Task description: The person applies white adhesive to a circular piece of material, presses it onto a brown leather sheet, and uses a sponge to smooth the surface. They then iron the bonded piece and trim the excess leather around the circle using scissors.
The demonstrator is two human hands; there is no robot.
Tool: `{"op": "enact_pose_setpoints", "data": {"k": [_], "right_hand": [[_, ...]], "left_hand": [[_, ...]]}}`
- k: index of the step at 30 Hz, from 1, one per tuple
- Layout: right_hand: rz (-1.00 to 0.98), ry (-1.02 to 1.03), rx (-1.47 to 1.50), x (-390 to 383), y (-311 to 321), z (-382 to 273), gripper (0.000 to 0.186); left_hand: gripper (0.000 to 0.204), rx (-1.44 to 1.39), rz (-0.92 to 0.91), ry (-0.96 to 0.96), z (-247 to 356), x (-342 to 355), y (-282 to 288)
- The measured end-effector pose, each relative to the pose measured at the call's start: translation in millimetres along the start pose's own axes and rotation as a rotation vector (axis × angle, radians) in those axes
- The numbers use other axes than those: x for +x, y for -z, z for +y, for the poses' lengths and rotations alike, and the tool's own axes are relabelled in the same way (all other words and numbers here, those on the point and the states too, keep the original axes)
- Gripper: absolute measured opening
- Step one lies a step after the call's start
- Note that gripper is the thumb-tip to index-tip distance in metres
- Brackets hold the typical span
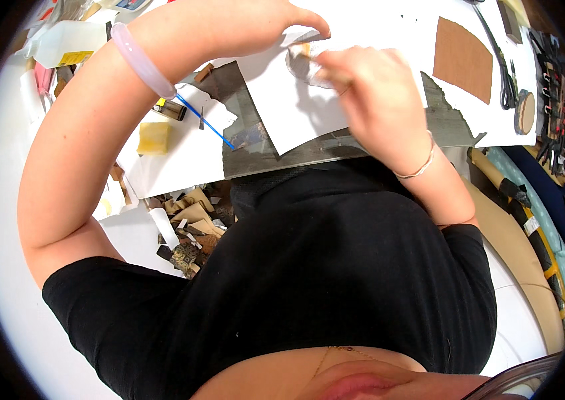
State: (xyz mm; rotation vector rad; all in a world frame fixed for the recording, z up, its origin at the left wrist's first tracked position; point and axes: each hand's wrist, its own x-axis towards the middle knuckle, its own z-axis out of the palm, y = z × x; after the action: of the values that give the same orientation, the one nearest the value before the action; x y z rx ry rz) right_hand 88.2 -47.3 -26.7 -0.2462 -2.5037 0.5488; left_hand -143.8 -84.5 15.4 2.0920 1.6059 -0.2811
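A small grey rounded piece [301, 67] lies on a white sheet of paper [282, 127] at the top middle. My left hand [282, 23] reaches over from the left with a finger stretched out beside the piece; its other fingers are mostly hidden. From the right, my right hand [382, 90] comes in with its fingers closed round a small tan stick-like tool [333, 75]. The tool's tip meets the grey piece; motion blur hides its exact kind.
A yellow sponge-like block [154, 138] and a thin blue stick [206, 120] lie left of the paper. To the right are a brown sheet [464, 60], black-handled scissors [508, 90] and material rolls [536, 180]. Scraps [196, 220] fill the space below the table edge. A translucent bottle [66, 43] stands upper left.
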Motion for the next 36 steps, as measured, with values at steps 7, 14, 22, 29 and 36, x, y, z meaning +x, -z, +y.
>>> {"op": "enact_pose_setpoints", "data": {"k": [7, 14, 22, 29, 36], "right_hand": [[-0.031, -0.016, -0.012, 3, 5, -2, 0.03], [-0.014, 0.031, -0.054, -6, 17, -6, 0.026], [-0.055, 0.01, -0.123, -14, 35, 1, 0.022], [-0.053, -0.073, -0.097, -17, 50, 6, 0.021], [0.082, -0.157, 0.28, -22, 76, 9, 0.014]], "left_hand": [[0.055, 0.031, 0.016, -0.035, 3, -2, 5], [0.058, 0.051, -0.037, -0.015, -1, -1, 2], [0.054, 0.118, -0.073, 0.013, 2, 1, 3], [0.062, 0.118, 0.222, -0.065, -4, 2, -27], [0.063, 0.175, 0.228, -0.064, 0, 0, -31]]}}
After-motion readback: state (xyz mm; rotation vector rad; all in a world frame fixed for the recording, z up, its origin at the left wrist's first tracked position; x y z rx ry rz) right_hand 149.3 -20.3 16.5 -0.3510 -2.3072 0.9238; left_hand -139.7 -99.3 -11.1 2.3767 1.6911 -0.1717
